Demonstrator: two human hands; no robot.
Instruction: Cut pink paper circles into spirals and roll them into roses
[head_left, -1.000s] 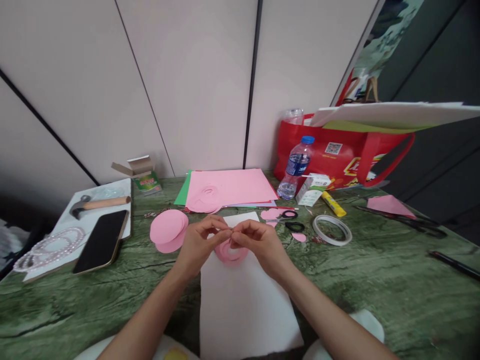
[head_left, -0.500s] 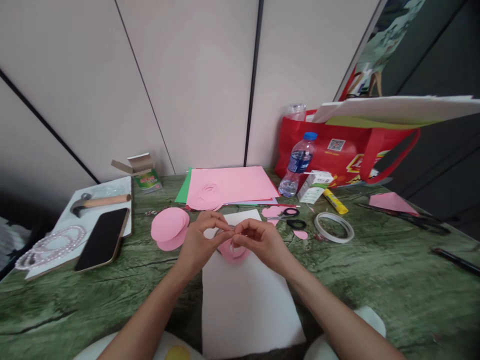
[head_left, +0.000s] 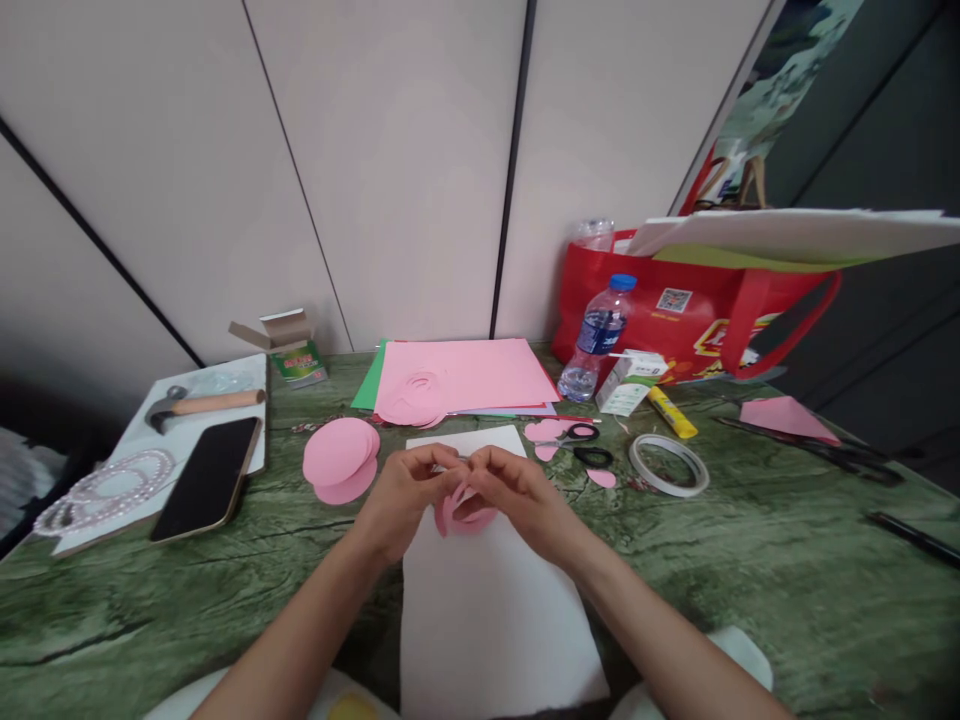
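Observation:
My left hand (head_left: 411,495) and my right hand (head_left: 521,495) meet above a white sheet (head_left: 499,620), fingertips pinched together. Between them is a curled pink paper strip (head_left: 469,518), its loops hanging below the fingers. Both hands are closed on it; the exact pinch point is hidden behind the fingertips. Left of my left hand lies a stack of pink paper circles (head_left: 341,460). Beyond my right hand are black-handled scissors (head_left: 592,457) with pink paper scraps (head_left: 546,430) around them.
At the back lie pink sheets (head_left: 480,370) with a cut spiral (head_left: 412,398). On the right are a tape roll (head_left: 701,478), glue stick (head_left: 671,410), water bottle (head_left: 600,335), small carton (head_left: 631,382) and red bag (head_left: 675,330). On the left are a phone (head_left: 210,478), hammer (head_left: 210,402) and beads (head_left: 105,490).
Both hands have drawn slightly closer together. The pink strip's loops have shifted and hang more to the left under the fingers. The view has tilted slightly.

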